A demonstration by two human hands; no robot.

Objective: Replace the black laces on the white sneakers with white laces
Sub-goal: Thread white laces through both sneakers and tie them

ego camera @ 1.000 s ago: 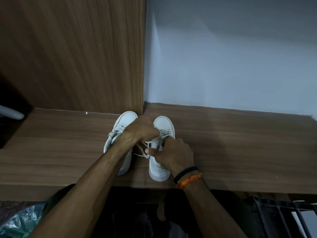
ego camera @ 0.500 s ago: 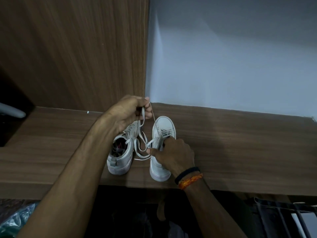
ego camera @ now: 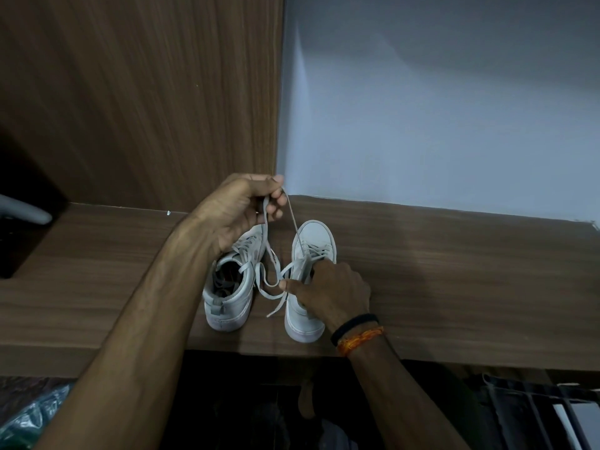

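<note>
Two white sneakers stand side by side on a wooden shelf [ego camera: 454, 271], toes pointing away from me. The left sneaker [ego camera: 232, 297] shows its dark inside. The right sneaker [ego camera: 313, 241] carries a white lace [ego camera: 269, 254] through its eyelets. My left hand [ego camera: 240, 209] is raised above the shoes and pinches the lace, pulling it up and taut. My right hand [ego camera: 328, 289] rests on the right sneaker's opening and pinches a loop of the same lace at the shoe's left side. One loose lace end lies on the shelf between the shoes.
A wooden panel [ego camera: 146, 92] rises behind the shelf on the left and a pale wall [ego camera: 438, 108] on the right. A grey handle-like object [ego camera: 22, 212] sticks out at the far left. Dark clutter and a plastic bag [ego camera: 29, 417] lie below the shelf edge.
My left hand rose from the shoes with the lace, drawing it up and tight. The left sneaker came into view. My right hand stayed on the right sneaker.
</note>
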